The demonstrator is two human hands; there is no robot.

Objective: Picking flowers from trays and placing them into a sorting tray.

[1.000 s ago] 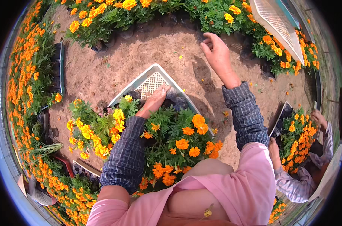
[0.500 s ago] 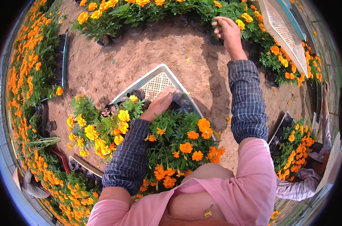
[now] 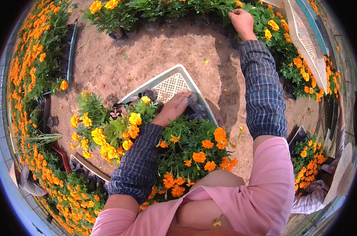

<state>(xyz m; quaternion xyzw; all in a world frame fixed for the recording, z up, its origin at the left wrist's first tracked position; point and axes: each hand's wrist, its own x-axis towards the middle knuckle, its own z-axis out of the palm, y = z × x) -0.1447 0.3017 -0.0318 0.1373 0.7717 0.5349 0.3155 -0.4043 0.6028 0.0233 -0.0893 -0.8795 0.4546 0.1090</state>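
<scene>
Your left hand [image 3: 174, 108] lies back upward over the black pots [image 3: 198, 112] near the far corner of the pale tray [image 3: 167, 85], fingers stretched out side by side; none is seen curled round a pot, though the palm side is hidden. Your right hand [image 3: 242, 21] reaches beyond that corner to the row of green plants [image 3: 159, 7] on the ground, its fingers bent inward at the leaves. Whether they pinch anything, you cannot tell from here.

The potted marigolds sit in the tray: orange flowers [image 3: 199, 156] fill its near part and right edge, while yellow flowers [image 3: 98, 136] spread over its left edge. Bare mesh shows at the far corner.

Expect the pots to be soft and crinkly, probably thin plastic, with the soil giving most of the weight low down. They may sag if pinched at the rim, so cup each one round its side or from underneath. The stems and blooms look tender and could snap or bruise; keep your grip off them.
</scene>
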